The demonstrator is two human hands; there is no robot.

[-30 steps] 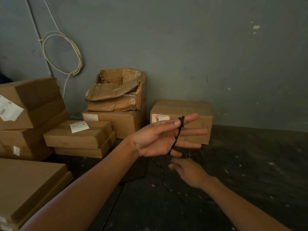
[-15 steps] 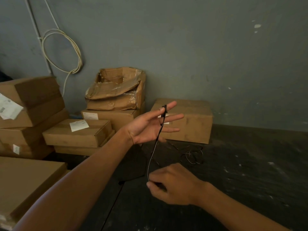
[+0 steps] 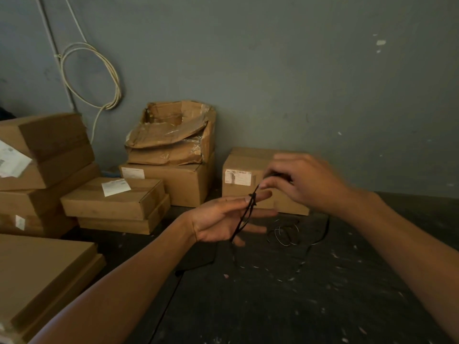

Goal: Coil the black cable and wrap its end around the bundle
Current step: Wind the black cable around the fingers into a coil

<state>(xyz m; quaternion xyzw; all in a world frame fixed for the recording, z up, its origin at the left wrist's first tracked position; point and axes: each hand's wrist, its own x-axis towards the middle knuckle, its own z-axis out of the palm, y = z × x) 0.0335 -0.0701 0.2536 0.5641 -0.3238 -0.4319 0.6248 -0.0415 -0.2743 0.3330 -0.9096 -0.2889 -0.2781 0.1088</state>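
My left hand (image 3: 223, 219) is held flat, palm up, fingers spread and pointing right. The thin black cable (image 3: 244, 218) runs across its fingers, pinned under the thumb near the index fingertip. My right hand (image 3: 298, 180) hovers just above and to the right, blurred, pinching the cable where it leaves the left fingers. The rest of the cable (image 3: 285, 234) lies in loose loops on the dark floor beyond the left hand, trailing down toward me.
Cardboard boxes are stacked along the grey wall: a small box (image 3: 243, 165) behind my hands, a torn box (image 3: 173, 135) on another, flat boxes (image 3: 111, 199) at the left, a large flat one (image 3: 37, 276) near me. A white cable coil (image 3: 99, 75) hangs on the wall.
My right hand has swung up from below the left hand to above its fingertips, carrying the cable over the fingers. The left hand has dropped slightly and stayed flat.
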